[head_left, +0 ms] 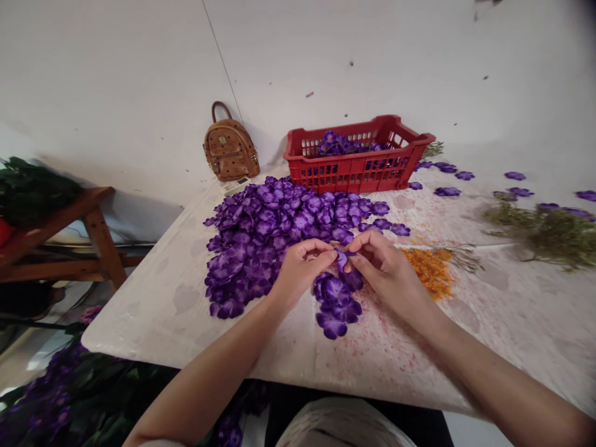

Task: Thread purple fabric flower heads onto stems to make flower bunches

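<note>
Left hand [300,270] and right hand [384,273] pinching purple petal [342,261] between them, just above desk [410,366], beside heaped petals [251,242]; red crate [358,177] sitting beyond heap, holding more petals.

A tan studded mini backpack [230,151] leans against the white wall [139,81] at the far end of the counter [139,329], beside a small calculator [236,185] and a red plastic crate [358,177]. Dry green stems [544,239] and orange shreds [431,270] lie to the right. A wooden bench [60,233] stands at left, above dark-leaved purple artificial flowers [60,397].
</note>
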The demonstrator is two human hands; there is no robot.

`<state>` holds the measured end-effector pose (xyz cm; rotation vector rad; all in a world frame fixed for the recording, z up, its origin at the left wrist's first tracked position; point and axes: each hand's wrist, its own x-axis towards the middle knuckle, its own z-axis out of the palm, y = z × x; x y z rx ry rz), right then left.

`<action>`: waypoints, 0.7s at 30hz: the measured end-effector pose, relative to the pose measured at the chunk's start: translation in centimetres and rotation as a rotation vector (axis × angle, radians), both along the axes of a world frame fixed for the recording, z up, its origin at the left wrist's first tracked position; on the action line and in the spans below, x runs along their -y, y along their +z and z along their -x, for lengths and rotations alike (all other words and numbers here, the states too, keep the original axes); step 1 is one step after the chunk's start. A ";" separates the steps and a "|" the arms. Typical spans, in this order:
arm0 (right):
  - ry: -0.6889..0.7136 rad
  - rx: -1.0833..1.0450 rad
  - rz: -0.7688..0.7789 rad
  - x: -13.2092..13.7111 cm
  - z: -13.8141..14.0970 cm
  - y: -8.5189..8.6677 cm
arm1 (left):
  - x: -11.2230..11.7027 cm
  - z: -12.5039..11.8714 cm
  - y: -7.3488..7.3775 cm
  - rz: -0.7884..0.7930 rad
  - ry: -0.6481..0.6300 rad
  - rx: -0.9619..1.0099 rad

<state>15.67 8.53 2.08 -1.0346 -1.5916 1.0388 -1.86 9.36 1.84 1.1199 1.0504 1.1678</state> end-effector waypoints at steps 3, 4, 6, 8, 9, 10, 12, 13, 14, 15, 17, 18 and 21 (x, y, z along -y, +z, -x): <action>0.005 -0.008 0.007 -0.1 -0.1 0.0 | -0.1 0.2 0.0 -0.056 -0.011 -0.032; 0.009 -0.011 0.009 -0.2 -0.2 0.1 | -0.1 0.2 0.0 -0.080 -0.021 -0.049; 0.018 -0.010 0.019 -0.2 -0.1 0.2 | -0.1 0.3 0.0 -0.140 -0.039 -0.101; 0.030 -0.003 0.034 -0.1 -0.1 0.3 | 0.0 0.3 0.0 -0.212 -0.043 -0.165; 0.033 0.000 0.041 -0.1 -0.1 0.3 | 0.1 0.3 0.0 -0.247 -0.039 -0.195; 0.034 0.000 0.049 0.0 -0.1 0.3 | 0.1 0.3 0.0 -0.279 -0.033 -0.219; 0.027 -0.012 0.059 0.0 0.0 0.2 | 0.2 0.1 0.0 -0.318 -0.019 -0.237; 0.024 -0.026 0.063 0.0 -0.1 0.1 | 0.2 0.0 0.0 -0.320 -0.010 -0.231; 0.028 -0.042 0.067 -0.1 -0.1 0.0 | 0.2 0.0 -0.1 -0.310 -0.001 -0.216; 0.035 -0.059 0.070 -0.2 -0.1 -0.1 | 0.2 -0.1 -0.1 -0.289 0.006 -0.194; 0.051 -0.084 0.067 -0.4 -0.2 -0.2 | 0.2 -0.2 -0.1 -0.226 0.006 -0.149; 0.055 -0.089 0.063 -0.5 -0.3 -0.3 | 0.2 -0.2 -0.1 -0.195 -0.003 -0.133; 0.040 -0.071 0.049 -0.7 -0.5 -0.4 | 0.2 0.0 0.0 -0.129 -0.050 -0.099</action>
